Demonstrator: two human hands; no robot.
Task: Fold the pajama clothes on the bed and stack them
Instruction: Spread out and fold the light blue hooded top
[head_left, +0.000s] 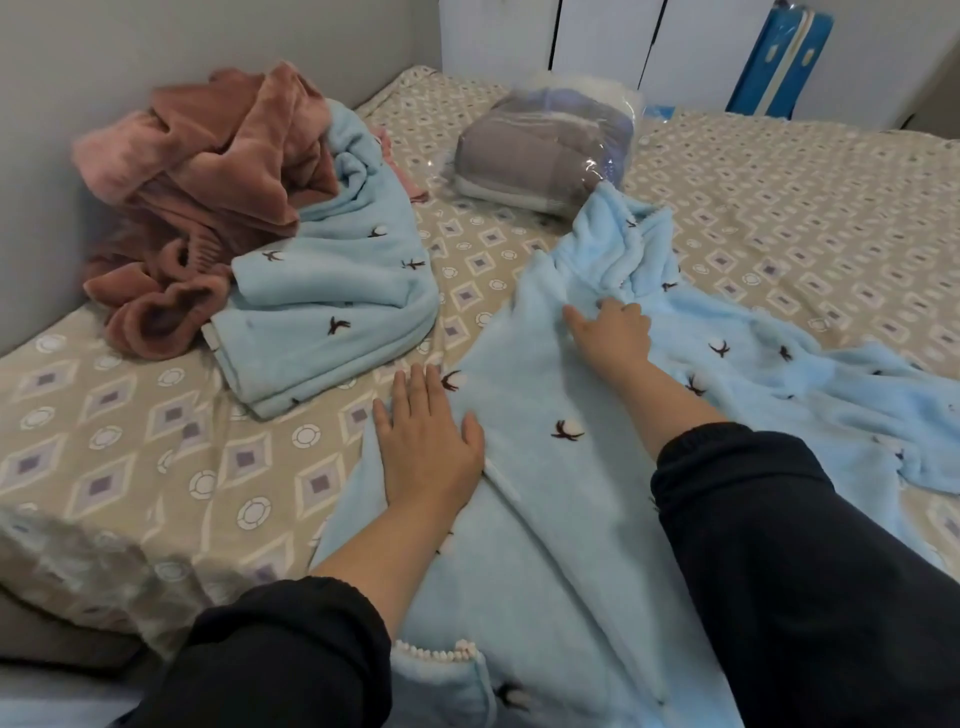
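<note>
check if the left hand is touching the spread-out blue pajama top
Touching. The head view shows the left hand lying flat, palm down, on the blue pajama top, no gap between them.

You are seeing soft, even indoor light, with faint shadows under the pink clothes pile (208, 171) at upper left, small glare on the plastic-wrapped bundle (545, 150) at top centre, wide-angle bowing at the edges, and slight overall softness.

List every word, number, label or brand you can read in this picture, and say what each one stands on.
None can be read.
The pale marks on the blue case are too blurred to tell.
The spread-out light blue pajama and bed sheet carry only patterns.
</note>
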